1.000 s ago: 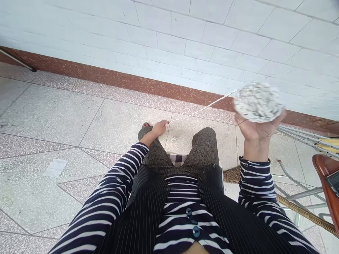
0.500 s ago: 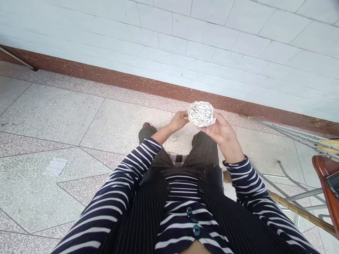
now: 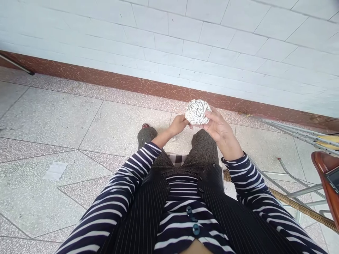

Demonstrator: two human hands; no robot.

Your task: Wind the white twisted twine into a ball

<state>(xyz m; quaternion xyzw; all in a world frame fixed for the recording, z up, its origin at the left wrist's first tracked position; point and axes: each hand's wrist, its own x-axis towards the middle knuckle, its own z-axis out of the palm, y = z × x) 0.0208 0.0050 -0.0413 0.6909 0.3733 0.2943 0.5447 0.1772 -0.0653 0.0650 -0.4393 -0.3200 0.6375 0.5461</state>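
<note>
Right hand [image 3: 218,127]: grip closed on ball of white cord [image 3: 196,112]. Left hand [image 3: 178,124]: at ball's left edge; grip cannot be told.

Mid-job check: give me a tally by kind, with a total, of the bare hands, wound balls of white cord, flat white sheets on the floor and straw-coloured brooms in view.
Bare hands: 2 (left hand, right hand)
White cord ball: 1
Flat white sheet: 1
Long straw-coloured broom: 1
Total: 5
</note>
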